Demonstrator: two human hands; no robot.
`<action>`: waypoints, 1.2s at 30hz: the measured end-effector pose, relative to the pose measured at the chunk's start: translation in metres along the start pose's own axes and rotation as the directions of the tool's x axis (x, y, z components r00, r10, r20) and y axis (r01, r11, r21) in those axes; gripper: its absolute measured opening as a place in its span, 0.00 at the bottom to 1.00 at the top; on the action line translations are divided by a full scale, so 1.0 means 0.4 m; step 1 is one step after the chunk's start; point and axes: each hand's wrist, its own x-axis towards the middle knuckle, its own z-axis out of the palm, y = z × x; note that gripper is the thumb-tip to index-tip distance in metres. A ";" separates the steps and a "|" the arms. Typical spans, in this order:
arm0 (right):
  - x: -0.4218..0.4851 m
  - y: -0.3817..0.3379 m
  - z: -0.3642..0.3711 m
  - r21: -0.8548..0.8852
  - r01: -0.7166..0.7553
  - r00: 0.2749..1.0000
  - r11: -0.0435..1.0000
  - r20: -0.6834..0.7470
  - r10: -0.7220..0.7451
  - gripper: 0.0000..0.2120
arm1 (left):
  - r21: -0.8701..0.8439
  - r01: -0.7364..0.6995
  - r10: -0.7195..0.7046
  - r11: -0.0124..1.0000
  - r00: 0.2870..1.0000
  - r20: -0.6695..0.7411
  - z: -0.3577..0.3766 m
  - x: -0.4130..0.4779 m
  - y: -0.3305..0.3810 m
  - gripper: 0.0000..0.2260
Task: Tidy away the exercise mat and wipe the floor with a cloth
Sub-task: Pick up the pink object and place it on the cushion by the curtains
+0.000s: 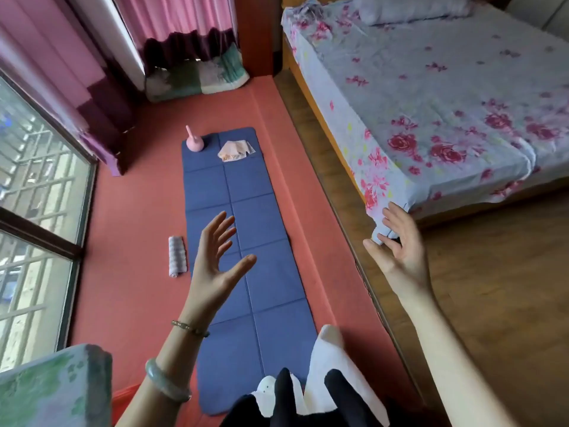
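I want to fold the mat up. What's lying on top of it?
On the mat, at its far end: a pink weight and a crumpled cloth. The left hand and the person's legs cover parts of the near half; anything there cannot be seen.

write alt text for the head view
A blue exercise mat lies flat on a red floor, a pink weight and a crumpled cloth at its far end. The left hand and right hand are open and empty in front; a bed stands at right.
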 end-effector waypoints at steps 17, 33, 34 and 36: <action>0.591 0.099 -0.221 -0.017 -0.038 0.981 0.999 0.191 0.041 0.32 | -0.059 0.027 -0.038 0.998 0.979 -0.201 0.410 0.436 0.029 0.35; 1.080 0.165 -0.251 0.014 -0.004 0.954 1.000 0.301 0.000 0.31 | 0.011 0.014 -0.011 1.000 0.969 -0.246 0.612 0.856 0.044 0.34; 1.120 0.173 -0.245 0.011 0.003 0.953 1.000 0.303 -0.006 0.31 | 0.012 0.014 -0.010 1.000 0.969 -0.247 0.618 0.892 0.036 0.34; 1.205 0.189 -0.228 0.009 0.016 0.953 1.000 0.304 -0.018 0.31 | 0.007 0.011 -0.008 1.000 0.966 -0.257 0.624 0.970 0.020 0.33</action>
